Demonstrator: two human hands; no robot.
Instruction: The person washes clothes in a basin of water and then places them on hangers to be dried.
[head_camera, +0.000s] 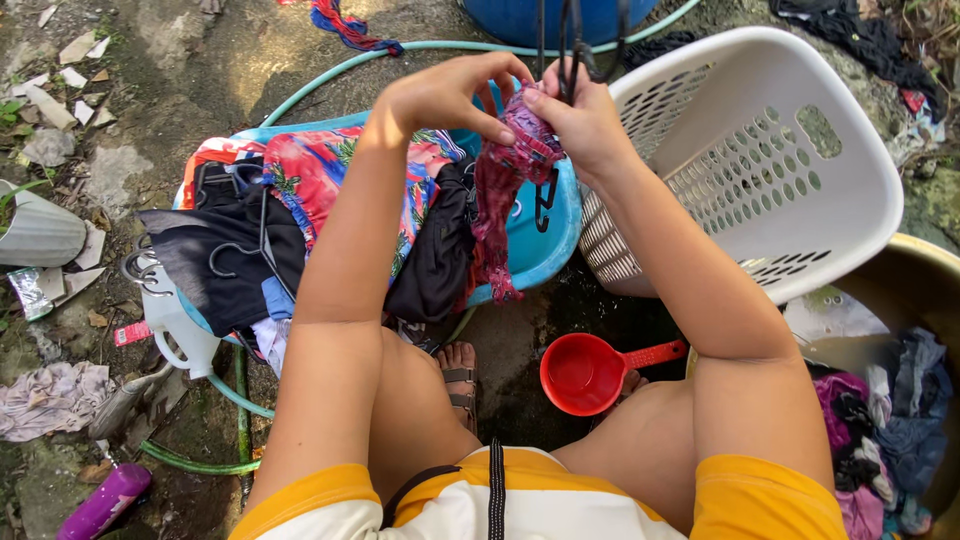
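Both hands, left (445, 95) and right (580, 120), hold a garment (505, 185) over a tub (555, 235) of clothes (300, 215), basket (800, 160) to its right, scoop (585, 373) between feet, hose (215, 440) left.

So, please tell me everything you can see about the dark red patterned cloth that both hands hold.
The dark red patterned cloth looks thin, wrinkled and possibly damp. Its bunched top is pinched by the left hand and the right hand, next to a black hanger. The rest hangs down in a narrow twisted strip over the blue plastic basin full of clothes.
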